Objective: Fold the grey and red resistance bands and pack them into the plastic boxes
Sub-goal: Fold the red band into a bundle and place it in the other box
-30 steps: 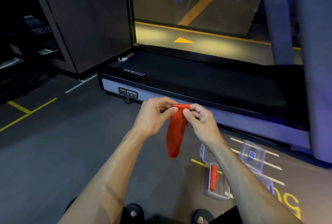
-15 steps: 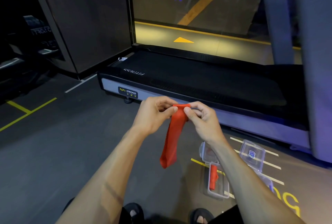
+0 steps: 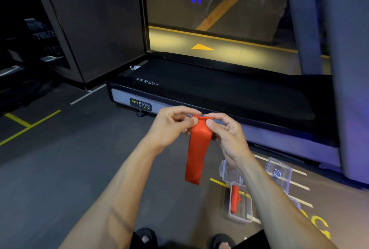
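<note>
A red resistance band (image 3: 197,154) hangs flat in front of me, held by its top edge. My left hand (image 3: 171,126) pinches the top left corner and my right hand (image 3: 227,134) pinches the top right corner. On the floor at the lower right lies an open clear plastic box (image 3: 244,211) with a folded red band (image 3: 235,198) inside it. A second open clear box (image 3: 278,172) with a blue label lies just beyond, partly behind my right forearm. No grey band is in view.
A black treadmill (image 3: 219,92) runs across the floor right behind my hands. A grey pillar (image 3: 347,68) rises at the right. Yellow and white lines mark the dark floor (image 3: 60,168). My feet (image 3: 145,237) show at the bottom edge.
The band has turned from a narrow twisted strip into a wider flat one and hangs longer. My two hands have spread slightly apart along its top edge.
</note>
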A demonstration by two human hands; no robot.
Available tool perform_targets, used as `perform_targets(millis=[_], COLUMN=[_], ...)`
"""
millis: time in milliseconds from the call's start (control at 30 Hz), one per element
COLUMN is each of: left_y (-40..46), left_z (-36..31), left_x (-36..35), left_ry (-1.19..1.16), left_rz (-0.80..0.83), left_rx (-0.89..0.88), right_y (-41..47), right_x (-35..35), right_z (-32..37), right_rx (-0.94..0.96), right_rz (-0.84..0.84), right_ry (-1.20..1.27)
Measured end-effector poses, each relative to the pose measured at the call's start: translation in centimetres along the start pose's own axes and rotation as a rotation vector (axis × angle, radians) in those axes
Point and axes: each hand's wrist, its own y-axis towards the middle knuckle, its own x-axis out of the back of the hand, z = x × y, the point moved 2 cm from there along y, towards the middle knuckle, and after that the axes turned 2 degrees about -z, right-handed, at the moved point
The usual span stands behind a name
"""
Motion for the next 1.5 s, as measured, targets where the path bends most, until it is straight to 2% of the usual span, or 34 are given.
perform_targets(millis=[233,600,733,1133,1367,1500], left_y=[-0.1,0.1,0.0,0.0,0.2,0.0], left_z=[-0.6,0.0,-0.1,0.0,-0.1,0.2], left_x=[0.0,-0.3,-0.3,0.7,1.0,1.0], left_ry=[-0.016,0.018,0.039,0.182,0.251,0.313], left_rz=[0.114,0.117,0.109,0.143,0.089,0.068], left_rx=[-0.041,0.010,0.045,-0.047,-0.076,-0.091], right_y=[0.0,0.1,0.1,-0.2,0.1,0.3], right_x=[0.0,-0.5,-0.4,-0.1,0.1,0.2], right_z=[-0.1,-0.1,-0.4,-0.3,-0.9,-1.2], right_rx=[-0.092,-0.144,-0.133,0.000,-0.009,-0.003], right_rz=[0.038,-0.011,-0.034,-0.012,0.012,0.065], right_ry=[0.152,0.174,0.136,-0.092,-0.135,-0.247])
